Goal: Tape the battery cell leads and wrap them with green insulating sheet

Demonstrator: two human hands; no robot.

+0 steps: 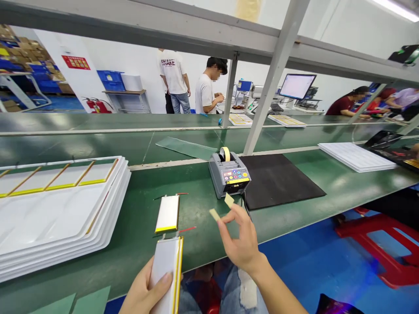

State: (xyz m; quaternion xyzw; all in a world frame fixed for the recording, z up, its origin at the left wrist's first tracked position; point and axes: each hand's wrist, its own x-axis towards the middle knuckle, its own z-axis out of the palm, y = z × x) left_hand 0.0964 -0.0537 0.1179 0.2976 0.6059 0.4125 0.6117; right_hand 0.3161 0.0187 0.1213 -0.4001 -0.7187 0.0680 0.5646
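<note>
Tray stack: white trays (55, 222) on the green bench (196, 185), yellow-edged dividers in the top one.
Left hand: left hand (144, 288), grip clamped on the held cell, thumb across its face.
Held cell: flat white held cell (163, 270) with yellow edging (red lead at the top), over the bench's near edge.
Bench cell: second white cell (167, 213), lying flat just beyond the held one, yellow band at its near end.
Right hand: right hand (240, 242), thumb and index together on the left tape strip (214, 214); right tape strip (229, 200) at another fingertip.
Dispenser: grey tape dispenser (229, 174) (yellow roll on top), just beyond the right hand.
Mat: black mat (283, 181), flat beside the dispenser.
Far right: more white trays (356, 157) on the bench; red stool (386, 248) below.
</note>
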